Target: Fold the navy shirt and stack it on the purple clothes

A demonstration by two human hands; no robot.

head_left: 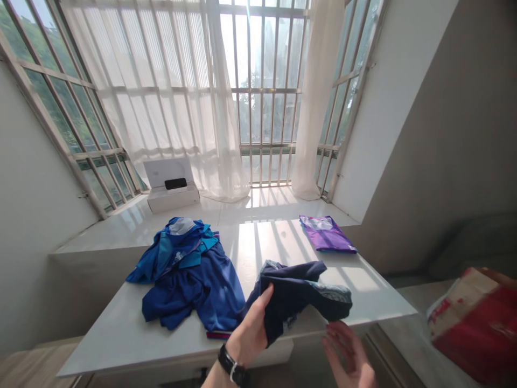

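My left hand (251,327), with a black watch on its wrist, grips a dark navy garment (293,296) by its left part, thumb on top. The bunched cloth hangs above the front of the white table, with light patterned edging showing in places; its exact kind I cannot make out. Just below the right end of the cloth is my right hand (349,355), fingers loosely bent and apart; whether a fingertip touches the fabric is unclear. Left of the garment lies a loose pile of blue clothes (197,285). A folded purple garment (332,237) rests at the table's far right.
The white table (121,337) meets a window sill with sheer curtains (161,108) and barred windows. An open white box (173,198) with a black phone-like object (175,184) stands on the sill. A red and tan bag (476,323) sits at the right.
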